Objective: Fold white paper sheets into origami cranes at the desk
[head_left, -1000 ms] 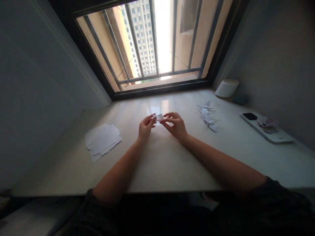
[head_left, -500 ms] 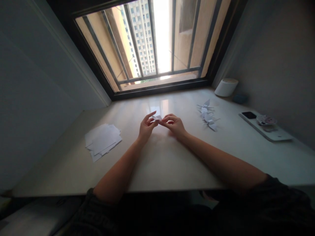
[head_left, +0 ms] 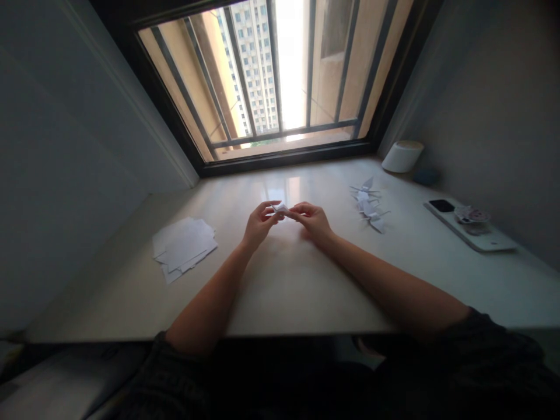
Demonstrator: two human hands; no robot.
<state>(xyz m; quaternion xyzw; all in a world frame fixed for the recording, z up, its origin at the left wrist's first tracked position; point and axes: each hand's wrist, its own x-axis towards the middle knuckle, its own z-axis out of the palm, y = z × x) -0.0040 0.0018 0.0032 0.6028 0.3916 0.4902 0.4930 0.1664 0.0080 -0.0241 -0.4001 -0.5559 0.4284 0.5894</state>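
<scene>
A small piece of folded white paper (head_left: pixel 280 207) is held between my two hands, above the middle of the pale tabletop (head_left: pixel 280 291). My left hand (head_left: pixel 259 224) pinches its left side with the thumb and fingers. On its right side, my right hand (head_left: pixel 312 219) grips the paper with closed fingertips. The fingers partly cover it, so the exact folds are hidden. To the right lie several folded paper cranes (head_left: pixel 370 204), close together. A loose stack of white paper sheets (head_left: pixel 186 245) rests left of my left hand.
At the right, a white phone (head_left: pixel 494 239) lies with a round grip on its back. A white cylindrical object (head_left: pixel 402 156) stands in the back right corner beside a small dark item (head_left: pixel 426 176). The barred window (head_left: pixel 284 154) rises behind the table.
My left index finger has come down onto the folded paper, which now shows a different tilt. Both hands stay in nearly the same place. The camera view has shifted slightly.
</scene>
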